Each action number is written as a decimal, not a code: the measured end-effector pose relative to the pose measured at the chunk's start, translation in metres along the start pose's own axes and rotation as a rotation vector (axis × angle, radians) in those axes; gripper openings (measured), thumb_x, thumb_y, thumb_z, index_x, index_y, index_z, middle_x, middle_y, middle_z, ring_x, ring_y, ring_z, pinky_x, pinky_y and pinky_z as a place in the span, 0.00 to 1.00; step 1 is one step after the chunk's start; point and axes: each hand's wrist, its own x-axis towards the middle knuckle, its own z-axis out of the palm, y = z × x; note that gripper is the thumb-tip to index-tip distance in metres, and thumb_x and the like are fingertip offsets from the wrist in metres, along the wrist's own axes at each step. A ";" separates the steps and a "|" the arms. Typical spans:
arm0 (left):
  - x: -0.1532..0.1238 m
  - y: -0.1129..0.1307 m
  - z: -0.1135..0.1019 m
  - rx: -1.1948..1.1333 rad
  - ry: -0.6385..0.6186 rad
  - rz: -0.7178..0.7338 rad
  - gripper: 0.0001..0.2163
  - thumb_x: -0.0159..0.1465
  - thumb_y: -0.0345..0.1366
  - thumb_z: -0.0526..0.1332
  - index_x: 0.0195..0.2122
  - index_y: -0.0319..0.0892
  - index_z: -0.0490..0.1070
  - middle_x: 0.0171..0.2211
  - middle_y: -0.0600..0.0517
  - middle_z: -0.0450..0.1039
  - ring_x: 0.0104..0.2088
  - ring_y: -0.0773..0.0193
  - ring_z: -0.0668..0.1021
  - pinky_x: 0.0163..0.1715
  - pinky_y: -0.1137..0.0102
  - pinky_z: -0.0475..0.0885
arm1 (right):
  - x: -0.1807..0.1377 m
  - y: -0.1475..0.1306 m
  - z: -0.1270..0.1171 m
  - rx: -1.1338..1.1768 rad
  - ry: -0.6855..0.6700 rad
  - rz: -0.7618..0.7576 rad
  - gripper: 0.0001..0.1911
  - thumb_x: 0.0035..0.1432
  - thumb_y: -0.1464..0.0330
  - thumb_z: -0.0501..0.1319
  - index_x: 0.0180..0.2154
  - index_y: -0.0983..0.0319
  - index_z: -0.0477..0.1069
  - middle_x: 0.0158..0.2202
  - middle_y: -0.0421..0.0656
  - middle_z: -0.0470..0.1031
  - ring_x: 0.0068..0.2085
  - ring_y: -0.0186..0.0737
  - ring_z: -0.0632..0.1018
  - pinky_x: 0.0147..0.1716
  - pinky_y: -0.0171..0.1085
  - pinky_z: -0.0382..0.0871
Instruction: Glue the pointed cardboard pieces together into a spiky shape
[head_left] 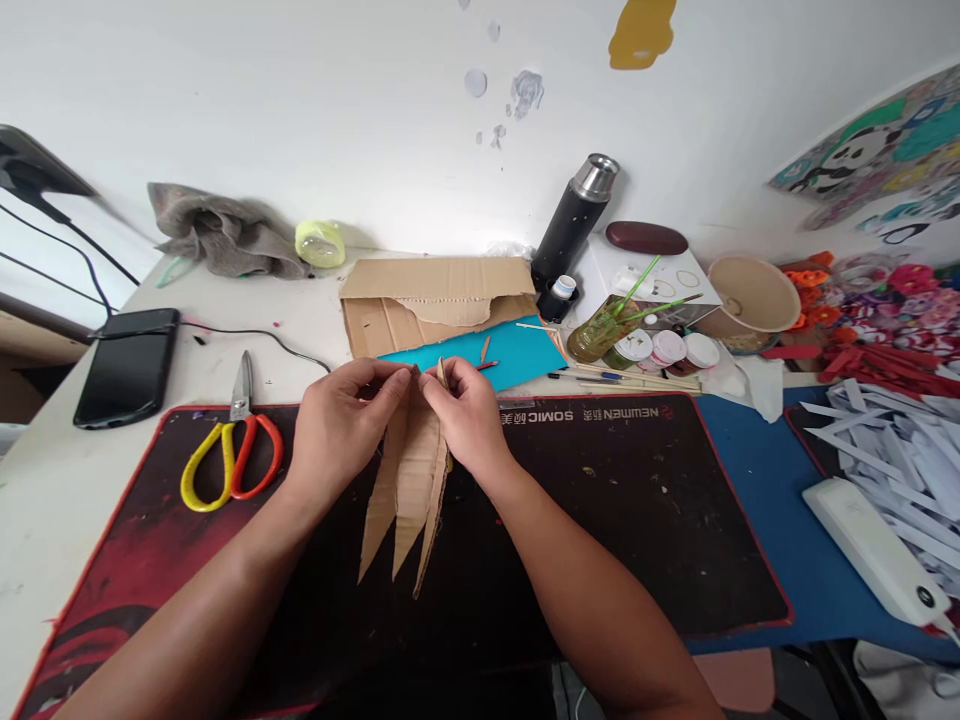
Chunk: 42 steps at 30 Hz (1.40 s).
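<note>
Both my hands hold a bundle of long pointed cardboard strips (409,490) over the black and red desk mat (637,520). My left hand (337,430) pinches the top end of the strips from the left, fingers closed. My right hand (469,420) pinches the same top end from the right, fingers closed. The strips' tips point down toward me and fan out slightly.
Scissors with yellow and orange handles (232,450) lie on the mat's left. A phone (127,365) lies far left. Flat cardboard (435,295) and a teal sheet (510,355) sit behind my hands. A black flask (574,220), a brush jar (600,330), a paper cup (750,300) and white paper strips (885,440) crowd the right.
</note>
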 end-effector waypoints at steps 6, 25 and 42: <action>0.000 0.000 0.000 -0.011 -0.006 -0.006 0.12 0.67 0.46 0.66 0.40 0.46 0.86 0.35 0.53 0.86 0.35 0.60 0.83 0.39 0.69 0.77 | 0.001 0.002 0.000 0.023 0.005 -0.003 0.13 0.58 0.59 0.66 0.29 0.57 0.66 0.26 0.34 0.62 0.29 0.36 0.63 0.31 0.38 0.58; 0.000 -0.004 0.002 -0.037 -0.026 -0.004 0.12 0.68 0.46 0.65 0.41 0.46 0.85 0.36 0.53 0.86 0.36 0.59 0.83 0.41 0.68 0.77 | 0.002 0.004 -0.001 0.025 0.007 -0.004 0.12 0.58 0.59 0.66 0.29 0.57 0.66 0.26 0.34 0.62 0.30 0.36 0.63 0.31 0.38 0.58; 0.002 -0.002 0.003 -0.114 -0.056 -0.089 0.12 0.65 0.46 0.66 0.41 0.47 0.85 0.33 0.53 0.85 0.33 0.59 0.83 0.35 0.68 0.77 | 0.000 -0.001 0.000 -0.010 0.006 -0.010 0.13 0.57 0.59 0.65 0.28 0.57 0.64 0.27 0.34 0.61 0.30 0.37 0.63 0.32 0.38 0.59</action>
